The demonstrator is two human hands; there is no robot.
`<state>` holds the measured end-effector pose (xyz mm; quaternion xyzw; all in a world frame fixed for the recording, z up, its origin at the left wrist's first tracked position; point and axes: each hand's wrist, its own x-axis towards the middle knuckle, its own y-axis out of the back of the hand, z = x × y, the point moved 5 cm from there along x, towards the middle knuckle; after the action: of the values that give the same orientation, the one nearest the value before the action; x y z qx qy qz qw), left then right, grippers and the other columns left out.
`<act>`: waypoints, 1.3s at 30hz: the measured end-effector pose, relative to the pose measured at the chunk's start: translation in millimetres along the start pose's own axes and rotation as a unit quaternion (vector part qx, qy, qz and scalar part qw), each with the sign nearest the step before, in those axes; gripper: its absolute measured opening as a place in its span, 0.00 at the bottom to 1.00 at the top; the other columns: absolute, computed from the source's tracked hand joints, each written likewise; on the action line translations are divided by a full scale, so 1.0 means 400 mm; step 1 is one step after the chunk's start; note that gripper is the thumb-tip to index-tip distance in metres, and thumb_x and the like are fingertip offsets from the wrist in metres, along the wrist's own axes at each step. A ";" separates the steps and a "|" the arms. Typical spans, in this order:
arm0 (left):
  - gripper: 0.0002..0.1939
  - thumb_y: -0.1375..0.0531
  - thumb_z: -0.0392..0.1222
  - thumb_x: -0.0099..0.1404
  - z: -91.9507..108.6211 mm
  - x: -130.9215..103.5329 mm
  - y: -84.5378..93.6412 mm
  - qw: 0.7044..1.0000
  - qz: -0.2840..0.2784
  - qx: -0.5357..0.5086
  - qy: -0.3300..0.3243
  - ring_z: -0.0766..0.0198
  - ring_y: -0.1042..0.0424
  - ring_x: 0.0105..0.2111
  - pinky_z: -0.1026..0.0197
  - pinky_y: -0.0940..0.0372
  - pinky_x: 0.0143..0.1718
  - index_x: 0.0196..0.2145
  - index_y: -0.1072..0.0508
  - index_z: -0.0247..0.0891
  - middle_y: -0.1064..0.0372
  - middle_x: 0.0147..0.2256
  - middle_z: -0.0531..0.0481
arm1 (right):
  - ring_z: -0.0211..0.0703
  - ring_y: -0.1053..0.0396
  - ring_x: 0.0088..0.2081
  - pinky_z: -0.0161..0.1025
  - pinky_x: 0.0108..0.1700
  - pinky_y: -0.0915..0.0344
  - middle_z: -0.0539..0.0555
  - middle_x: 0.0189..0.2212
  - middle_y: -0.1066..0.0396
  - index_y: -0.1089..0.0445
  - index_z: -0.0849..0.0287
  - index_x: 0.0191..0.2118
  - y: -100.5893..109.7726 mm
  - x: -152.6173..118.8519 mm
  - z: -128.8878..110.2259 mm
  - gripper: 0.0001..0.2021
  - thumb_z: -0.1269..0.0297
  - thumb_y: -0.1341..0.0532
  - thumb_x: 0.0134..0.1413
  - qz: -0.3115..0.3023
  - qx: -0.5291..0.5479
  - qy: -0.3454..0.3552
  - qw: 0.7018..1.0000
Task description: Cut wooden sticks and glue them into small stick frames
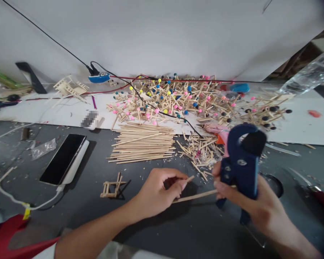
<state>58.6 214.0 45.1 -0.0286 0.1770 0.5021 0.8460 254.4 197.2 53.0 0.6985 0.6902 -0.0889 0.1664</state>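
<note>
In the head view, a gray worktable (162,239) stands against a pale wall (162,39), with a white strip (299,126) along its back edge. On the strip spreads a heap of stick pieces tipped with coloured balls (172,97). Near the table's middle, the left hand (163,190) is curled, thumb and fingers pinched on a short wooden stick (190,178). A longer wooden stick (198,196) runs from beneath that hand to the right hand (267,207); whether the left fingers also grip it is hidden. The right hand is wrapped around a dark blue ratchet cutter (244,172), held upright. Beyond the hands lie a stack of wooden sticks (144,142), scattered offcuts (205,149) and a pink glue gun (216,129). Left of the left hand sits a small stick frame (115,183), and farther left a phone (62,158) resting partly on a white power bank (77,163).
</note>
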 end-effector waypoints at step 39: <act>0.22 0.40 0.55 0.64 -0.074 0.000 -0.013 0.971 -0.139 -0.143 0.129 0.71 0.33 0.16 0.70 0.42 0.17 0.40 0.22 0.31 0.30 0.20 0.51 | 0.38 0.30 0.26 0.33 0.28 0.30 0.50 0.31 0.30 0.28 0.57 0.41 0.053 0.035 0.001 0.18 0.57 0.29 0.45 0.145 0.023 0.076 0.986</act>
<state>55.2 204.8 16.7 -0.2377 0.2050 0.3918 0.8649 275.9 210.3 49.9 0.7995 0.5901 -0.0262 0.1088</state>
